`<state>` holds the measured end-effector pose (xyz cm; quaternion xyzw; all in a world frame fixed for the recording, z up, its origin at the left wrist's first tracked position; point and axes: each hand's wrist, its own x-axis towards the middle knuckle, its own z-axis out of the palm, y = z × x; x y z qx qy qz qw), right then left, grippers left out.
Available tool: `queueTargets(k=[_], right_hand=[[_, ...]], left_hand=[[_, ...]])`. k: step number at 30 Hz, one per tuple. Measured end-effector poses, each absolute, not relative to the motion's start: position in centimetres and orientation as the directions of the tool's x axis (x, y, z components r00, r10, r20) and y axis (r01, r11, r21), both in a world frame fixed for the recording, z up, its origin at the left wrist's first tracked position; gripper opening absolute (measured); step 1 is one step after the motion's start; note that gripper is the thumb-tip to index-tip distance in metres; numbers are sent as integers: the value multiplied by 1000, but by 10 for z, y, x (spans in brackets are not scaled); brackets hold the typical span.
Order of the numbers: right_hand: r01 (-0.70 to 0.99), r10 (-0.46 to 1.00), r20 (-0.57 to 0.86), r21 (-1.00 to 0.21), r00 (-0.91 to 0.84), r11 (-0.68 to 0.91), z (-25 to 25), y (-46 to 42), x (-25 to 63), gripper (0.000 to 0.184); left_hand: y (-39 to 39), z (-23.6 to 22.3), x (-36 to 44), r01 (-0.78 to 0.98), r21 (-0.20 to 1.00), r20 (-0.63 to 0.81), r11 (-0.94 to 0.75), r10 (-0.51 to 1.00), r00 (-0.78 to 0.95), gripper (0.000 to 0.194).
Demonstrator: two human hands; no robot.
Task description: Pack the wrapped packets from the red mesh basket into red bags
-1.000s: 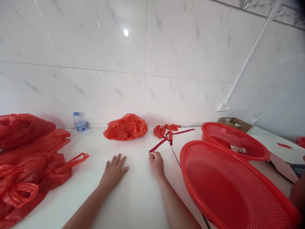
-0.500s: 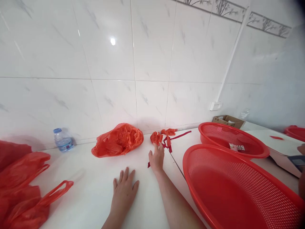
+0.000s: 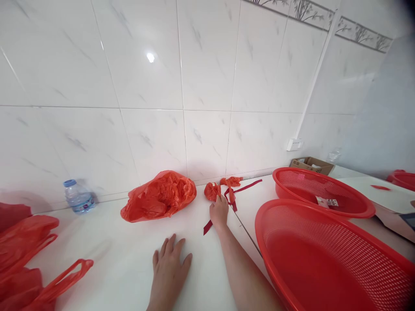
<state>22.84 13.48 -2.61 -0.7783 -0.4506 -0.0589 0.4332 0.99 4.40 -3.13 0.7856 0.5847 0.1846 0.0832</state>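
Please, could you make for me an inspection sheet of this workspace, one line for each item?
Surface: white table, dark seam beside near red basket.
Things at hand: crumpled red plastic at the right fingertips; dark red strip nearby.
Clutter: red bags at far left, rumpled red bag and upright bottle near wall; far red basket with printed packet; cardboard box.
Hands: left hand palm down, fingers spread; right hand at the plastic, grip unclear.
Cables: nothing seen.
Surroundings: tiled wall with socket.
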Motion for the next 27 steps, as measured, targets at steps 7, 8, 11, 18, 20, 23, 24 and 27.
queueTargets(k=[7,8,11,18,20,23,24,27], right_hand=[[730,567,569,-677,596,-87,-30,90,195,55],[734,565,588,-678,579,-46,-33,78,187,56],[756,595,631,-652,497,60,-38,37,163,60],[793,757,651,-488,52,365,-36,-50,120,72],[780,779,627,-494,13,384,-32,-57,117,56],[752,768,633,-552,98,360,-24,-54,117,18],[745,750,648,-564,132,356,-22,-51,117,10],[748,689,700,-557,188,362,-18,-43,116,21]], left_hand=[[42,-24,10,857,422,181,-294,954,239,47],[42,-23,10,838,454,193,-303,951,240,48],[41,-19,8,742,586,249,-326,944,219,50],[25,-4,-8,86,975,192,-203,974,123,65],[18,-4,-13,-22,991,132,-131,987,94,70],[7,-8,-16,-22,994,106,-105,993,44,71],[5,-10,-15,8,993,114,-114,993,33,70],[-1,-12,-12,88,986,143,-145,989,30,64]])
